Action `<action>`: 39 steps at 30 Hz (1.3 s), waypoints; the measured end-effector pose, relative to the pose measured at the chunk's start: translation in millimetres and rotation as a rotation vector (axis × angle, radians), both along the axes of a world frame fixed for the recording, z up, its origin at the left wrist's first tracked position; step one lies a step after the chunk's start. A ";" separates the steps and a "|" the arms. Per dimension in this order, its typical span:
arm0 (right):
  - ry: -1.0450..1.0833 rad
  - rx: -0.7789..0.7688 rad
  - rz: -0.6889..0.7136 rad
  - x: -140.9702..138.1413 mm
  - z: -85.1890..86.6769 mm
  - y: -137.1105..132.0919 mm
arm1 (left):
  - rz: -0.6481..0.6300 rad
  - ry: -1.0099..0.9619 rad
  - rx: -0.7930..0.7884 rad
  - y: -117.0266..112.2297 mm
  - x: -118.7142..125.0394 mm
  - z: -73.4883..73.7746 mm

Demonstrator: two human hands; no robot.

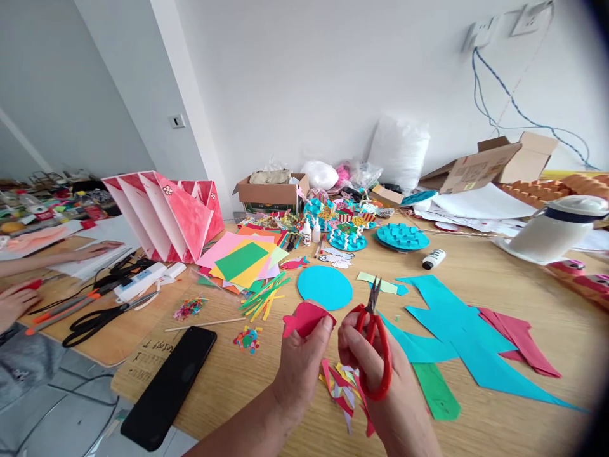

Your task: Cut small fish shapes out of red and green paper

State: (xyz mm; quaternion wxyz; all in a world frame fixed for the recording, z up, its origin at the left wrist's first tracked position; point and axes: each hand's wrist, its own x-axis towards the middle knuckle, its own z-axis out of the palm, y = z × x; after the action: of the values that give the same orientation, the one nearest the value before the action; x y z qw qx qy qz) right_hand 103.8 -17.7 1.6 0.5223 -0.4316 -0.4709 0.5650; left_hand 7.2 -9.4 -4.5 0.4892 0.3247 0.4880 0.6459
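Note:
Between the thumb and fingers of my left hand (302,358) is a red paper cutout (304,317) with a curved outline. My right hand (380,381) grips red-handled scissors (375,303), their narrow dark blades pointing up and away from me. The blades look almost closed and stand apart from the red paper. Below the two hands lie thin paper scraps (343,388) in red, yellow and lilac. A round blue paper disc (325,287) lies just beyond my left hand. Right of the scissors spread cut blue paper (469,330), a green piece (436,390) and folded red paper (523,336).
A black phone (169,387) lies at the near left edge. Stacked coloured paper (242,259), glue bottles (307,232) and decorated blue discs (402,237) stand farther back. Black scissors (102,317) and a power strip (143,281) are left, near another person's hands (19,298). A white jug (556,228) stands right.

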 end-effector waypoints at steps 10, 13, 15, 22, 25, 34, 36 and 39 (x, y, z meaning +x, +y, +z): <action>-0.358 0.040 0.094 10.2 -17.5 -15.8 | -0.089 -0.042 0.006 -0.6 -6.3 -1.3; -0.368 0.048 0.120 11.5 -17.9 -15.8 | -0.132 -0.075 0.026 -1.8 -5.2 5.0; -0.378 0.056 0.121 11.8 -17.2 -16.4 | -0.132 -0.094 0.035 -2.4 -4.2 9.6; -0.253 -0.004 -0.027 13.3 -19.6 -19.3 | -0.177 -0.030 -0.017 -1.5 -4.6 6.3; -0.122 -0.061 -0.156 17.6 -20.0 -13.8 | -0.208 0.031 -0.071 -2.1 -4.6 3.6; -0.023 0.011 -0.049 24.1 -0.2 13.1 | -0.439 0.193 -0.146 -2.4 -4.1 5.3; -0.015 -0.005 0.000 21.0 1.5 19.1 | -0.479 0.221 -0.160 -1.2 -4.4 3.7; -0.034 -0.024 0.064 18.4 -0.8 28.7 | -0.546 0.215 -0.106 0.1 -7.3 1.6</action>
State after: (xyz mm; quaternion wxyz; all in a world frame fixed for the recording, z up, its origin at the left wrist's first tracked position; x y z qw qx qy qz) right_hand 122.2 10.9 0.8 0.4906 -0.4318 -0.4865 0.5798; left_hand -0.1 -9.3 -2.9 0.6065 0.4844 0.4650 0.4258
